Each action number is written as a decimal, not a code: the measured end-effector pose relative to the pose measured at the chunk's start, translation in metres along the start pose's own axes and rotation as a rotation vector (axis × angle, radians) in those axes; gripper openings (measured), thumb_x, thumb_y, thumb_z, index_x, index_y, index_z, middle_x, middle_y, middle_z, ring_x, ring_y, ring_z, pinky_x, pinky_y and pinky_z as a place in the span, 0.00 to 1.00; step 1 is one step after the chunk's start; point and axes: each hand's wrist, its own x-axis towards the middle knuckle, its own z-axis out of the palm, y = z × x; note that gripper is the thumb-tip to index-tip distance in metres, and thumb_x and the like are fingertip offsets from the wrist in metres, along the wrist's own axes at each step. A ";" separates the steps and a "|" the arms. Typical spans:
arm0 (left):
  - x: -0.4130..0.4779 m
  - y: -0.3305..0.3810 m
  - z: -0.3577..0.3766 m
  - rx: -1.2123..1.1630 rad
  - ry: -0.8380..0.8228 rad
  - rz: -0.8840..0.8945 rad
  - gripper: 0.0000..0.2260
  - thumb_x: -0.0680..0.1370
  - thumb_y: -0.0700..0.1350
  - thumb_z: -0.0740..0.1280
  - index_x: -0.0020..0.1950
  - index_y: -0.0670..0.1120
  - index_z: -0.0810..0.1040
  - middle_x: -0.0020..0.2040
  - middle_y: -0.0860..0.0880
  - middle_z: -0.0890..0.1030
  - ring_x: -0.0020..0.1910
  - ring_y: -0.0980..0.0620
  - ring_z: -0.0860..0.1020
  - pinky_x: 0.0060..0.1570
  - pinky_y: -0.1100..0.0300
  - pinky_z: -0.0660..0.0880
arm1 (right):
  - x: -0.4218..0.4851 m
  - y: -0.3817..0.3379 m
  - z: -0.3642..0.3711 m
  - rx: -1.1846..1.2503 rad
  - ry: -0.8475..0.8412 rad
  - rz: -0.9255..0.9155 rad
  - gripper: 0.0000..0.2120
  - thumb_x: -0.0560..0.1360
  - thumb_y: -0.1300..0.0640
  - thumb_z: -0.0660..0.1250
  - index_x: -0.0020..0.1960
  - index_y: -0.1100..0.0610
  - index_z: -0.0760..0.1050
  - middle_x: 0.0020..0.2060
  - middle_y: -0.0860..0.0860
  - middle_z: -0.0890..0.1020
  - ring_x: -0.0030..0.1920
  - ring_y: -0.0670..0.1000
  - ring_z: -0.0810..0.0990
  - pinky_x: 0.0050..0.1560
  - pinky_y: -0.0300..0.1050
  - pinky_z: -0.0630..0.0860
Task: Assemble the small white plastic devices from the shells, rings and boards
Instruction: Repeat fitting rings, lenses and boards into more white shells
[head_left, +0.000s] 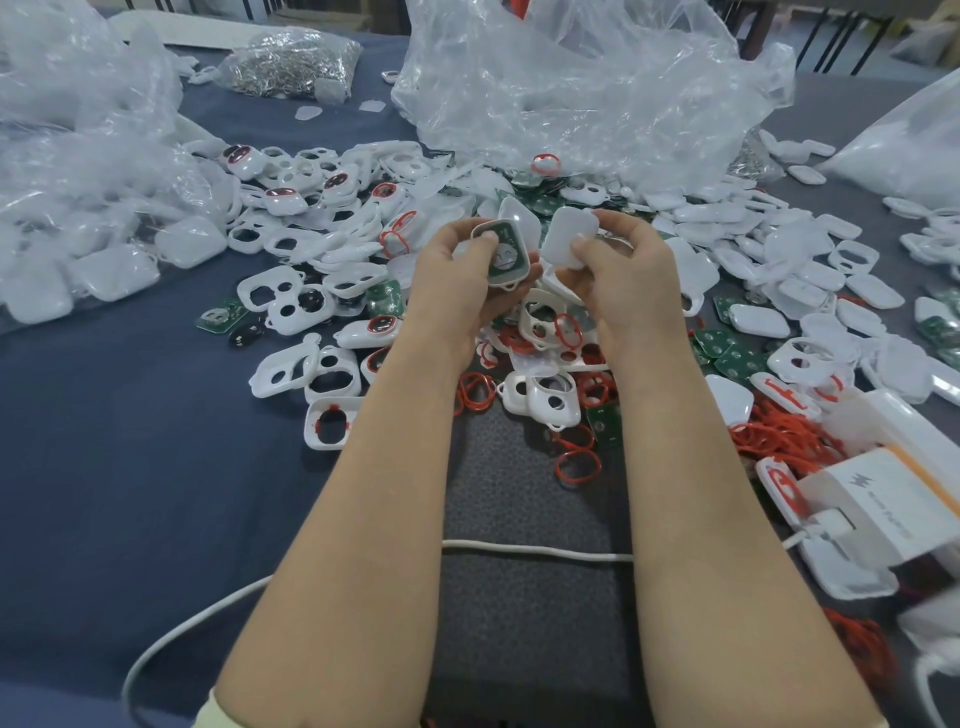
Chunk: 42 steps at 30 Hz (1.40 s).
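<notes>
My left hand (462, 275) grips a white shell with a green board seated in it (503, 254), thumb pressing on the board's upper edge. My right hand (621, 270) pinches a plain white shell cover (570, 236) just to the right of it, the two parts a small gap apart. Both are held above a heap of white shells (332, 374), red rings (576, 465) and green boards (735, 358) spread over the dark blue table (130, 467).
Crumpled clear plastic bags sit at the back centre (587, 88) and left (78, 156), one bag of metal parts (291, 62) behind. A white charger box (883, 504) and its cable (535, 551) lie near my right forearm. More red rings (789, 441) pile at right.
</notes>
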 end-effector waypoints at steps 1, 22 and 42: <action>0.000 0.000 0.000 0.004 0.002 -0.002 0.07 0.82 0.37 0.58 0.59 0.42 0.72 0.50 0.38 0.80 0.38 0.49 0.84 0.44 0.55 0.82 | 0.000 0.000 0.000 -0.003 0.002 -0.003 0.12 0.75 0.68 0.65 0.54 0.55 0.73 0.45 0.51 0.79 0.48 0.53 0.82 0.39 0.39 0.79; 0.005 0.002 0.003 0.049 0.077 -0.044 0.10 0.83 0.42 0.55 0.49 0.47 0.75 0.53 0.39 0.79 0.41 0.47 0.80 0.32 0.60 0.79 | -0.011 -0.004 0.007 -0.098 -0.197 -0.102 0.08 0.75 0.64 0.69 0.53 0.57 0.79 0.42 0.54 0.83 0.41 0.49 0.84 0.46 0.44 0.82; 0.007 -0.007 0.011 0.014 0.152 -0.003 0.12 0.82 0.38 0.53 0.61 0.46 0.71 0.51 0.43 0.79 0.44 0.49 0.78 0.43 0.57 0.79 | -0.027 0.014 0.035 -0.848 -0.029 -0.486 0.20 0.76 0.49 0.67 0.62 0.60 0.75 0.56 0.56 0.76 0.57 0.55 0.73 0.56 0.41 0.65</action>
